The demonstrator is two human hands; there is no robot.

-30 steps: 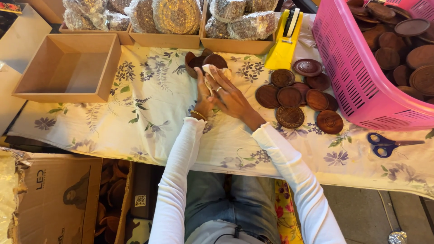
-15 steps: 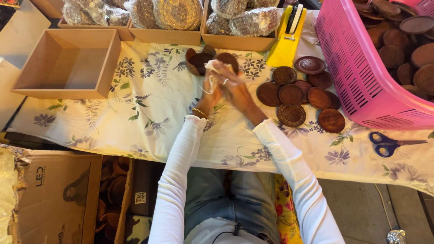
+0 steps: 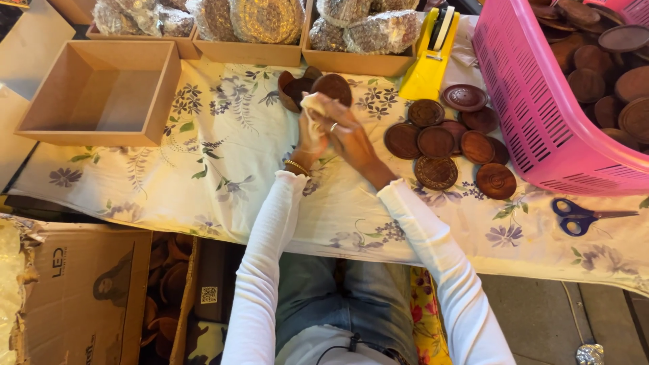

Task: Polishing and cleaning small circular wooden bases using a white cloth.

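Note:
My left hand (image 3: 311,132) and my right hand (image 3: 346,133) are pressed together above the floral tablecloth (image 3: 203,155), both closed around a crumpled pale cloth (image 3: 315,104). A round dark wooden disc (image 3: 333,86) stands up just behind my fingers; whether a hand grips it is hidden. More dark wooden pieces (image 3: 295,89) lie directly behind that. To the right of my right hand lies a group of several round wooden coasters (image 3: 446,138) flat on the cloth.
An open brown box (image 3: 101,94) sits at the left. A pink basket (image 3: 541,101) with wooden discs stands at the right, blue scissors (image 3: 583,215) in front of it. A yellow tape dispenser (image 3: 430,59) and boxes of wrapped bundles (image 3: 263,20) line the back. A cardboard carton (image 3: 74,290) stands below.
My hands have lifted off the tablecloth and come together around the pale cloth; the wooden disc has risen from lying near the pile to standing behind my fingers.

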